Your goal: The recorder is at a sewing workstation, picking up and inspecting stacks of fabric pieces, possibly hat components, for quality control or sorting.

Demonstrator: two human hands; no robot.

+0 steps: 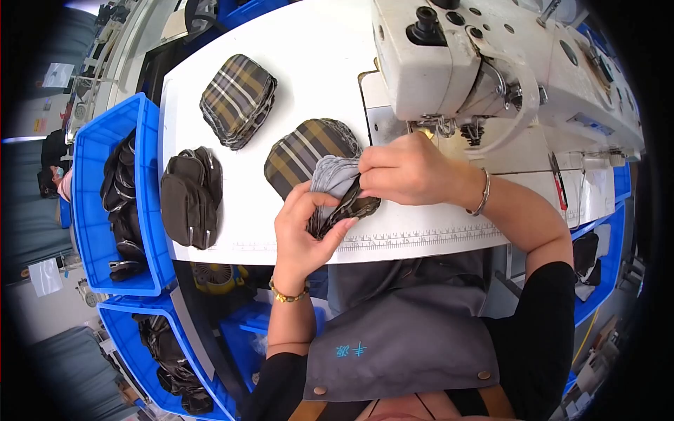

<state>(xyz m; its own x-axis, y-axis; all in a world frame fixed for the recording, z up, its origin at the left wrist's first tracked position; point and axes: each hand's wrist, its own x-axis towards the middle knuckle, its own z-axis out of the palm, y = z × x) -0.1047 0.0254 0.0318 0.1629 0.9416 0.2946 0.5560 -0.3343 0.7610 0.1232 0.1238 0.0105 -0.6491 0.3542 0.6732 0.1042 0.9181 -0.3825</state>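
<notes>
My left hand (310, 226) grips a stack of cut fabric pieces (334, 181) with grey backs and dark plaid faces, thumb on the near side. At the stack's right edge, the fingers of my right hand (405, 171) pinch its layers. Just behind them a stack of plaid fabric pieces (297, 152) lies on the white sewing table (316, 63). Farther left is another plaid stack (239, 97) with frayed edges. The sewing machine (426, 68) stands beyond my right hand, its presser foot and needle area partly hidden by that hand.
A dark zippered pouch (192, 197) sits at the table's left. Blue bins (152, 200) holding black pouches stand beside the table. A ruler strip (410, 239) runs along the front edge. Red-handled snips (559, 184) lie at the right. Another person (63, 181) is far left.
</notes>
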